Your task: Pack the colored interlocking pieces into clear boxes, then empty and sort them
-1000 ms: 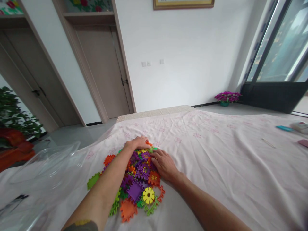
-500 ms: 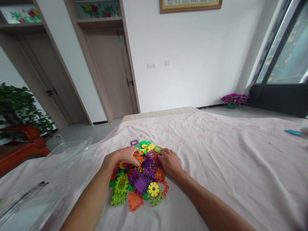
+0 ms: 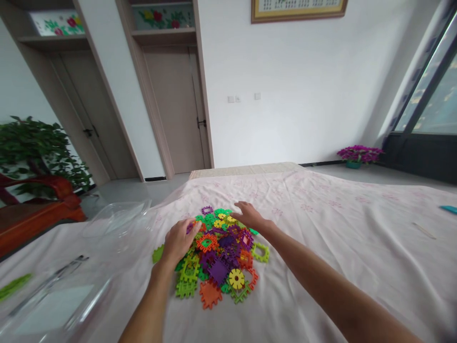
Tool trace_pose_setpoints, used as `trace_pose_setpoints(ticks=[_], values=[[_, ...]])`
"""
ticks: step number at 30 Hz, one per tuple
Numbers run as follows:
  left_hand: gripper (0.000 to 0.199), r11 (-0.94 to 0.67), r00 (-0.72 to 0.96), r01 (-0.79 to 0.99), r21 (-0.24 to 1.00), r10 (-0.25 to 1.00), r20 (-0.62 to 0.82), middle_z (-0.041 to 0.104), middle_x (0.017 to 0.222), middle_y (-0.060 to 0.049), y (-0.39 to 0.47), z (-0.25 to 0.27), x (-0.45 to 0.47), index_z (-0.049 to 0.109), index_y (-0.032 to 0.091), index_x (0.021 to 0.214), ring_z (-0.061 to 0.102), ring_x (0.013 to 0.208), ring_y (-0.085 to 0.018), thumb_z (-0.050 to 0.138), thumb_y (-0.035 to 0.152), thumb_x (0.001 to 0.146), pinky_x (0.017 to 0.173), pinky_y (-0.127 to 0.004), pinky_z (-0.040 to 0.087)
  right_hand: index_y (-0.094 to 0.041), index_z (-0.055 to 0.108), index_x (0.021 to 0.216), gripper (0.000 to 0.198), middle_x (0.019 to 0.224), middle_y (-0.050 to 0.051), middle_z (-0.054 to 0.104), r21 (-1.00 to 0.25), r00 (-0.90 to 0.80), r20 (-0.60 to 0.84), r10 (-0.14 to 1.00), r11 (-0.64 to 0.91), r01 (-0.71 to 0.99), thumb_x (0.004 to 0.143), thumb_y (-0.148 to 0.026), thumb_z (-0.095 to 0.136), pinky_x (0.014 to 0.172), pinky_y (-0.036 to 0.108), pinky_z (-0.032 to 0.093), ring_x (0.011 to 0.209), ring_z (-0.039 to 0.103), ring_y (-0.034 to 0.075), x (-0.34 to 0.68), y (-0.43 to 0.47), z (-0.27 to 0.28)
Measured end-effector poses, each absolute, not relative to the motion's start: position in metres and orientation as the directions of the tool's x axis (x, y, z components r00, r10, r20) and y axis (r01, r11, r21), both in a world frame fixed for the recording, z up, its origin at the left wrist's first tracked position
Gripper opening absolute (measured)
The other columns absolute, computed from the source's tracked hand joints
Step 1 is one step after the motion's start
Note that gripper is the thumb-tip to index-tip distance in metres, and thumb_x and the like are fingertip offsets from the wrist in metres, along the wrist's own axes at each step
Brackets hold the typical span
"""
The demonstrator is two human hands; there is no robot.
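A heap of plastic interlocking building pieces lies on the cloth, in purple, orange, green and yellow. My left hand [image 3: 181, 239] rests at the heap's left side, fingers loosely curved against the pieces and apart from the thumb. Near it are an orange notched piece [image 3: 207, 243] and a lime green piece [image 3: 157, 253]. My right hand [image 3: 249, 216] is at the far right of the heap, fingers spread beside the yellow flower-shaped pieces [image 3: 222, 220]. A lime green frame piece [image 3: 261, 252] lies below my right wrist. A purple square [image 3: 218, 270] and a yellow disc [image 3: 236, 278] sit in front.
Clear plastic containers [image 3: 117, 216] stand at the left, with a lime green item [image 3: 14, 287] at the far left edge. A thin stick [image 3: 424, 230] and a blue object [image 3: 448, 209] lie on the patterned cloth [image 3: 342, 247] at right. A red wooden chair [image 3: 62, 195] is beyond.
My right hand has moved away from me to the heap's far side. My left hand has shifted to its left edge. Lime green pieces now show on both sides of the heap.
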State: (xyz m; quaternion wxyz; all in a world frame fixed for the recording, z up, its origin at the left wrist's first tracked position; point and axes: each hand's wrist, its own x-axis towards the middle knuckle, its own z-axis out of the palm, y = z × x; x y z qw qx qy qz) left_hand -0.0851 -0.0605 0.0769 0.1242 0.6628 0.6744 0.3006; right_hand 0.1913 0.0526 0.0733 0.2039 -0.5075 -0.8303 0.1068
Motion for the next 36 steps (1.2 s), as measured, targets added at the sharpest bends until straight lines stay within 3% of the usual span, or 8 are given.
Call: trace_pose_setpoints(ticks=[3, 6, 9, 14, 18, 22, 29, 36], values=[[0.05, 0.033, -0.131, 0.899, 0.436, 0.972, 0.196, 0.062, 0.133, -0.008, -0.063, 0.06, -0.072, 0.059, 0.031, 0.128, 0.048, 0.13, -0.032, 0.044, 0.06, 0.09, 0.108, -0.044, 0.036, -0.009, 0.048, 0.142, 0.085, 0.144, 0.023, 0.049, -0.393, -0.425, 0.053, 0.903, 0.411, 0.823, 0.083, -0.069, 0.055, 0.105, 0.045, 0.038, 0.134, 0.043, 0.035, 0.17, 0.073, 0.073], [0.052, 0.065, -0.156, 0.933, 0.354, 0.96, 0.233, 0.058, 0.138, -0.009, -0.069, 0.049, -0.062, 0.059, 0.029, 0.129, 0.046, 0.132, -0.032, 0.044, 0.059, 0.09, 0.107, -0.047, 0.036, -0.017, 0.049, 0.142, 0.091, 0.144, 0.02, 0.05, -0.386, -0.409, -0.126, 0.904, 0.336, 0.859, 0.075, -0.077, 0.056, 0.103, 0.049, 0.04, 0.132, 0.045, 0.036, 0.153, 0.08, 0.072], [0.049, 0.104, -0.211, 0.944, 0.313, 0.919, 0.332, 0.056, 0.14, -0.008, -0.073, 0.044, -0.054, 0.059, 0.029, 0.13, 0.046, 0.133, -0.03, 0.041, 0.056, 0.093, 0.107, -0.051, 0.036, -0.024, 0.052, 0.139, 0.093, 0.144, 0.017, 0.05, -0.306, -0.352, -0.211, 0.912, 0.28, 0.91, 0.065, -0.08, 0.062, 0.099, 0.054, 0.042, 0.129, 0.047, 0.039, 0.141, 0.08, 0.074], [0.049, 0.123, -0.221, 0.956, 0.268, 0.9, 0.375, 0.056, 0.141, -0.007, -0.075, 0.042, -0.048, 0.059, 0.03, 0.13, 0.047, 0.132, -0.03, 0.043, 0.058, 0.092, 0.106, -0.055, 0.036, -0.023, 0.058, 0.132, 0.09, 0.138, 0.016, 0.055, -0.263, -0.35, -0.236, 0.906, 0.287, 0.921, 0.057, -0.073, 0.071, 0.09, 0.049, 0.049, 0.12, 0.055, 0.038, 0.127, 0.081, 0.081], [0.05, 0.132, -0.229, 0.957, 0.257, 0.89, 0.395, 0.056, 0.141, -0.008, -0.075, 0.042, -0.046, 0.06, 0.03, 0.13, 0.049, 0.13, -0.031, 0.045, 0.059, 0.092, 0.106, -0.057, 0.034, -0.017, 0.069, 0.112, 0.07, 0.113, 0.013, 0.07, -0.298, -0.389, -0.302, 0.87, 0.302, 0.906, 0.062, -0.066, 0.07, 0.076, 0.036, 0.052, 0.097, 0.066, 0.03, 0.122, 0.087, 0.081], [0.05, 0.144, -0.242, 0.955, 0.259, 0.884, 0.4, 0.056, 0.141, -0.009, -0.075, 0.043, -0.045, 0.061, 0.03, 0.129, 0.049, 0.13, -0.031, 0.045, 0.058, 0.092, 0.108, -0.058, 0.032, -0.014, 0.074, 0.089, 0.051, 0.093, 0.011, 0.074, -0.3, -0.388, -0.331, 0.86, 0.294, 0.907, 0.065, -0.059, 0.069, 0.067, 0.032, 0.051, 0.083, 0.067, 0.027, 0.117, 0.087, 0.08], [0.048, 0.149, -0.252, 0.95, 0.273, 0.884, 0.394, 0.056, 0.141, -0.009, -0.075, 0.042, -0.044, 0.061, 0.03, 0.128, 0.049, 0.13, -0.031, 0.045, 0.058, 0.092, 0.109, -0.059, 0.028, -0.016, 0.075, 0.081, 0.035, 0.088, 0.01, 0.073, -0.38, -0.396, -0.278, 0.875, 0.279, 0.882, 0.066, -0.046, 0.07, 0.062, 0.03, 0.048, 0.076, 0.064, 0.024, 0.108, 0.077, 0.08], [0.046, 0.123, -0.248, 0.951, 0.285, 0.853, 0.46, 0.06, 0.136, -0.01, -0.073, 0.037, -0.044, 0.063, 0.028, 0.125, 0.051, 0.127, -0.031, 0.048, 0.056, 0.091, 0.109, -0.06, 0.027, -0.018, 0.064, 0.06, 0.018, 0.05, -0.002, 0.053, -0.578, -0.375, -0.181, 0.909, 0.21, 0.789, 0.064, -0.032, 0.072, 0.048, 0.02, 0.038, 0.054, 0.052, 0.012, 0.118, 0.069, 0.063]])
